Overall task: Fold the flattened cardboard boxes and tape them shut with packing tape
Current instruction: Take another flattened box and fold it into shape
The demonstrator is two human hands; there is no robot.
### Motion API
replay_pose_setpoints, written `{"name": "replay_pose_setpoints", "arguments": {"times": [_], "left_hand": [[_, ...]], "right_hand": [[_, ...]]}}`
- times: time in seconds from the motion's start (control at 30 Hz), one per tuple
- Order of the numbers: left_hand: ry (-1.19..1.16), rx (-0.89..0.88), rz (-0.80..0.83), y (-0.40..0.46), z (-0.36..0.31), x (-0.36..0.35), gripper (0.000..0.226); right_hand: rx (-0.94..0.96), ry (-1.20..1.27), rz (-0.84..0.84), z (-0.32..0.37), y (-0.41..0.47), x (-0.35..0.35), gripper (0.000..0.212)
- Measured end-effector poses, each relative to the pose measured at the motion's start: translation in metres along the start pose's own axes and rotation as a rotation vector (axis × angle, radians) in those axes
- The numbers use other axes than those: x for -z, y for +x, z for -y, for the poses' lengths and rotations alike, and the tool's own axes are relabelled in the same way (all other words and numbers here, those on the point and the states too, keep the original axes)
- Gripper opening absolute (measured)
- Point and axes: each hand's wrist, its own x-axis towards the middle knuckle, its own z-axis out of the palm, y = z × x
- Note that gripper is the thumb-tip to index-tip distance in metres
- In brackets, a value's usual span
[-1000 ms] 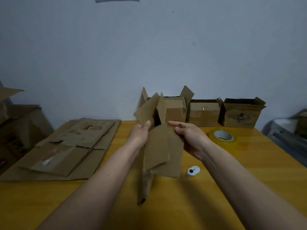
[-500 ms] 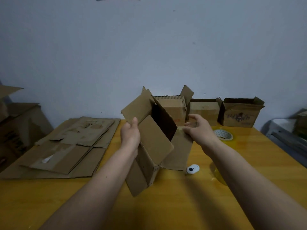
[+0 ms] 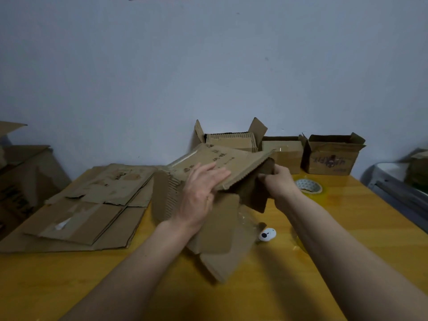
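Cardboard box under flat left hand, gripped by right hand; tape roll beside.

printing on the cardboard box is illegible.

We seem to be in a plain packing or storage room rather than a lived-in home. A bare, pale grey-blue wall fills the background, undecorated. Below it runs a varnished yellow wooden worktop given over to packing work: a pile of flattened cardboard boxes lies on its left part, three folded-up open boxes stand in a row against the wall, and a roll of packing tape lies flat near them. More large cardboard cartons stand off the left edge. At the far right we see a grey metal surface, too cropped to identify.
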Motion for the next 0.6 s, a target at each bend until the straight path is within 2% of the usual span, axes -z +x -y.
{"name": "replay_pose_setpoints", "arguments": {"times": [0.13,0.23,0.37,0.4,0.47,0.6], "left_hand": [[-0.022,0.144,0.229,-0.027,0.006,-0.006,0.052],[-0.168,0.394,0.3,-0.035,0.001,-0.003,0.056],[-0.316,0.974,0.094,-0.019,-0.001,0.008,0.04],[-0.388,1.068,0.082,-0.013,0.0,0.011,0.039],[-0.557,1.15,0.117,-0.001,0.001,0.018,0.039],[-0.735,1.141,0.182,0.031,-0.001,0.035,0.037]], "right_hand": [[-0.087,0.597,0.089,-0.009,0.002,-0.002,0.027],[-0.09,0.777,0.21,-0.014,0.004,-0.002,0.026],[-0.074,0.855,0.336,-0.015,0.004,0.003,0.029],[-0.064,0.844,0.35,-0.014,0.004,0.003,0.03],[-0.03,0.782,0.37,-0.013,0.001,0.001,0.032],[0.111,0.549,0.427,-0.006,-0.01,-0.007,0.026]]}}
